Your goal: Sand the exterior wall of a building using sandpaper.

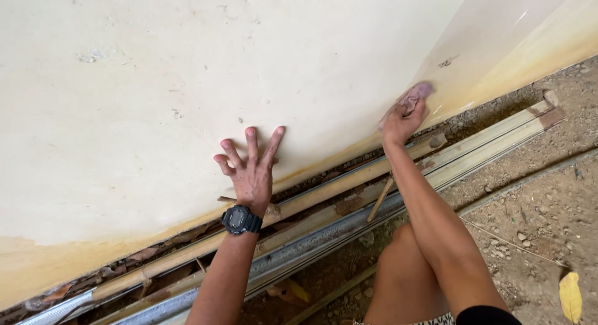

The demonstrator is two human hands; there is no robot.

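Cream paint covers the wall (187,82), and it turns yellow-brown near the bottom. The left hand (251,169) is pressed flat on the wall with its fingers spread wide. It holds nothing. It looks like it props the person up while they crouch low. A black wristwatch (240,220) sits on that wrist.

The right hand (403,116) reaches farther along the wall, low down where the stain is. Its fingers are curled over a small reddish-brown pad (416,94) (it looks like sandpaper or a rag, I cannot tell which) and push it against the wall, so the hand is closed on it.

Bamboo poles (324,188) and a metal rail (299,247) lie on the ground along the foot of the wall. The ground (542,207) is dirt with small stones. A yellow leaf (570,296) lies there, well away from both hands.
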